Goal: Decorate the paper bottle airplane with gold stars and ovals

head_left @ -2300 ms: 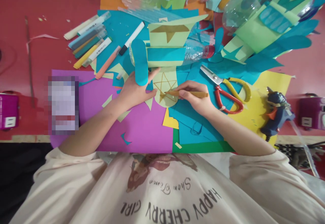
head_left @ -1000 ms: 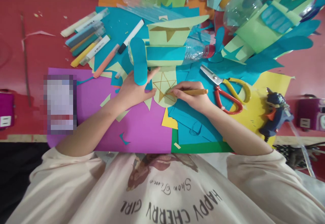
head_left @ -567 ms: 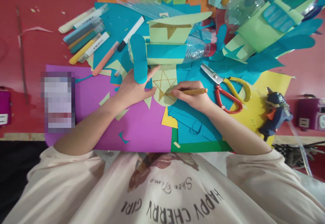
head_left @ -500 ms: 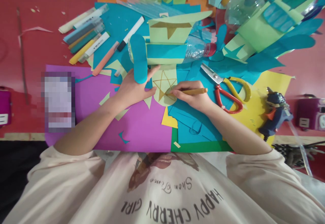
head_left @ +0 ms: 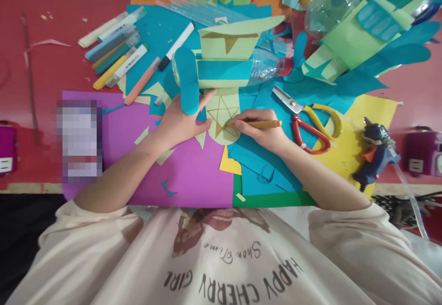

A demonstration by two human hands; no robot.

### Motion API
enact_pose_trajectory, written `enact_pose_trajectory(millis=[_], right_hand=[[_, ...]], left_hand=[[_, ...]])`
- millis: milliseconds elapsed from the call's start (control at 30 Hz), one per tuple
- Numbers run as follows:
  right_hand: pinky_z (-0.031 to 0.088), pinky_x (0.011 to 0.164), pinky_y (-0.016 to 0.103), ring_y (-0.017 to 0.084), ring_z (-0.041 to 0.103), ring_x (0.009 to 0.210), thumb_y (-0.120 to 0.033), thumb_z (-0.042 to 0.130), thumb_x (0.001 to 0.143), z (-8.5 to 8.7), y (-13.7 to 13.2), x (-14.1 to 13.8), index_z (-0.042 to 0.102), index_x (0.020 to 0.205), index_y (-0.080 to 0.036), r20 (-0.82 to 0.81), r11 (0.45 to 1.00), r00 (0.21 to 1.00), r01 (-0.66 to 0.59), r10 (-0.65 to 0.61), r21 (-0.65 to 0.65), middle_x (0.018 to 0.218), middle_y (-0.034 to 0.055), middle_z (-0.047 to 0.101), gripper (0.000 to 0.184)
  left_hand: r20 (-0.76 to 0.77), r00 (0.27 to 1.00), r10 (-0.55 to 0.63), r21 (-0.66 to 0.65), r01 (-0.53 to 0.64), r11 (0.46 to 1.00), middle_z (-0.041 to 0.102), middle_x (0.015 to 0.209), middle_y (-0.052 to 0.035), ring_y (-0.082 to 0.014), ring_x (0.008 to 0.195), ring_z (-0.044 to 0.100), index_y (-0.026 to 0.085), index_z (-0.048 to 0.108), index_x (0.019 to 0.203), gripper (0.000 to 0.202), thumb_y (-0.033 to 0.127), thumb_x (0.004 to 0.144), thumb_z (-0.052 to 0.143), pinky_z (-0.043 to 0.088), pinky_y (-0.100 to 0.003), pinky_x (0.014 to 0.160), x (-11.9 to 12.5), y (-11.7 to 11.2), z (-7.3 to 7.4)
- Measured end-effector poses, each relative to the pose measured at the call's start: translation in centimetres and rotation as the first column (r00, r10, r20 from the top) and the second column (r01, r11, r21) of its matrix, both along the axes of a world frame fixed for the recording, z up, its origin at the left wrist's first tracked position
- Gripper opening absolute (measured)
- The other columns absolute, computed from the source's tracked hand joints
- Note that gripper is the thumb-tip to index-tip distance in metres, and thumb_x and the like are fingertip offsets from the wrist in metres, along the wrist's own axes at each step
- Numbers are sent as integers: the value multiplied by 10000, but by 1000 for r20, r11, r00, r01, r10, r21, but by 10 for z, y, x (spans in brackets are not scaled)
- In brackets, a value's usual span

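Note:
My right hand [head_left: 260, 129] pinches a brown marker [head_left: 264, 124], its tip on a star outline drawn on a pale green paper flap [head_left: 224, 138]. One lower point of the star is coloured in. The flap extends from a clear plastic bottle [head_left: 264, 67] lying on its side, wrapped in green and blue paper, with a red cap. My left hand [head_left: 184, 118] rests with fingers spread, thumb at the flap's left edge and index finger by the bottle's lower side. A rounded blue paper strip [head_left: 189, 81] on the bottle's end covers part of that hand.
Scissors [head_left: 304, 116] with red and yellow handles lie right of my right hand; a glue gun [head_left: 376, 153] is farther right. Several markers [head_left: 117, 47] lie at upper left. A blurred-out phone-like object [head_left: 81, 139] sits left. Another paper-covered bottle [head_left: 359, 38] stands out at upper right.
The marker's tip has shifted very slightly on the star. Both hands otherwise keep their places, and the view has moved a little.

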State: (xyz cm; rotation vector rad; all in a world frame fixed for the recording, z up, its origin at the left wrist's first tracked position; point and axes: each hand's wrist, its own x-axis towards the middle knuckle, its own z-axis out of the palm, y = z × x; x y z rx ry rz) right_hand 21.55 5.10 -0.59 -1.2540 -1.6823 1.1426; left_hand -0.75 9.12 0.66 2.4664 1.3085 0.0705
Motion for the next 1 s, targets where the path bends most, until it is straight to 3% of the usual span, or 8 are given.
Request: enact_pose_trajectory(millis=[200,367,500,600,767,1000], right_hand=[[409,486,218,103,560,533,-335,638,745,6,1,0,738,662,-155,-10,997,1000,-21,20,-79,615,28,700,221],[409,461,220,99,538,511,-363,646,749,6,1,1,711,666,-162,-74,989,996,36,-47,-142,601,21,675,227],[416,430,225,104,554,516,-472,622,817,5,2,2,676,778,-163,-177,986,982,33,-62,-163,651,24,656,317],[403,424,226,90,530,504,-544,634,814,6,3,0,635,805,-169,-162,987,986,4,-30,-159,644,4,615,375],[351,452,227,63,440,473,-423,697,768,6,7,-6,551,678,-185,-92,993,994,44,-54,-110,560,-39,526,294],[343,466,252,82,451,458,-326,599,777,5,9,-16,464,617,-211,-76,995,994,80,-83,-52,517,-35,506,239]], left_hand=[[8,1000,24,-9,-24,1000,615,1034,-67,-259,1024,586,232,369,1497,617,295,908,541,440,-367,960,1,0,0],[1,1000,14,-31,-14,999,618,1032,-67,-250,1003,585,225,357,1506,616,308,916,516,445,-359,949,2,0,1],[2,1000,17,-39,-17,999,618,1032,-72,-254,987,584,232,358,1505,610,321,919,503,454,-359,921,1,0,1],[-1,1000,15,-28,-15,1000,618,1038,-72,-254,988,579,238,355,1505,617,323,914,509,452,-358,914,1,0,1],[-3,1000,12,-12,-12,1000,618,1031,-79,-258,1006,573,223,366,1498,604,327,919,501,445,-366,933,1,0,1],[-9,1000,18,-18,-19,1000,618,1008,-63,-238,991,585,219,384,1485,582,316,921,490,446,-341,934,2,-1,3]])
